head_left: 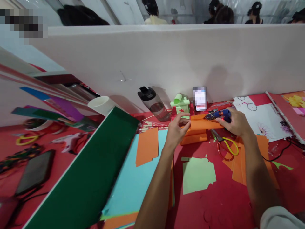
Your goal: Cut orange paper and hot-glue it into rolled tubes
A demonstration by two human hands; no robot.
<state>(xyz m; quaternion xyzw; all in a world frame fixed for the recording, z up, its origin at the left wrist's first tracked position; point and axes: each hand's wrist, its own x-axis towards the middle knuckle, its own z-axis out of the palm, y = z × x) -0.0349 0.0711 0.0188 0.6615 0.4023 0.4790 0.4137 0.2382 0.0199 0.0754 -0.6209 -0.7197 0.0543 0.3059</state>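
Observation:
My left hand (177,132) pinches the left end of a folded or rolled piece of orange paper (202,125) near the back of the red table. In my right hand (238,122) is a blue glue gun (220,115), its nozzle pointing left over the paper's upper edge. A red light glows on the gun. Scissors (226,146) with red and yellow handles lie just below, close to more orange paper sheets (243,162) under my right forearm. Light green paper (199,175) with ragged edges lies between my forearms.
A dark green board (88,171) slants along the left beside light blue sheets (140,178). A water bottle (154,105), a green paper model (182,103) and a lit phone (200,98) stand by the white partition (154,57). A black cord (278,156) runs at right.

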